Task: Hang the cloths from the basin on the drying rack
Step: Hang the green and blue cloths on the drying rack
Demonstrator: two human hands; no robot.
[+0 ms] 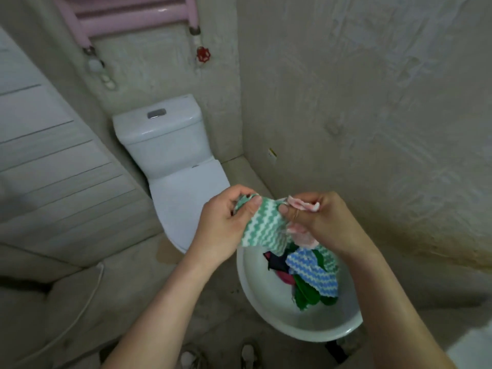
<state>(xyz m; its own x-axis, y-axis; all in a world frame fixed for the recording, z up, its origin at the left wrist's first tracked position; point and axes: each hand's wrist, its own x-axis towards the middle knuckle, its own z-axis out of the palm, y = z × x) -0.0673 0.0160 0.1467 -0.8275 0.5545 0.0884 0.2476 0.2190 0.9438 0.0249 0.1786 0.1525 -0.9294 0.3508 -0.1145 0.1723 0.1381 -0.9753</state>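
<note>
Two bare hands stretch a green-and-white zigzag cloth (262,225) above a white basin (266,296) on a bathroom floor. The left hand (226,222) pinches the cloth's upper left corner between thumb and forefinger; the right hand (322,222) is closed on its opposite edge and also bunches a pink cloth (303,206) in the same grip. The held cloth runs roughly side to side between the hands, its lower part hanging toward the basin directly below. More cloths lie heaped in the basin, a blue-and-white zigzag cloth (314,272) on top of green and darker ones. The pink bars of the rack (133,20) sit high on the far wall, up and to the left, above the toilet (170,155); the left hand is the nearer, so the lift would go that way. The rack's top is cut off by the frame, and how many cloths remain in the basin is hard to make out.
</note>
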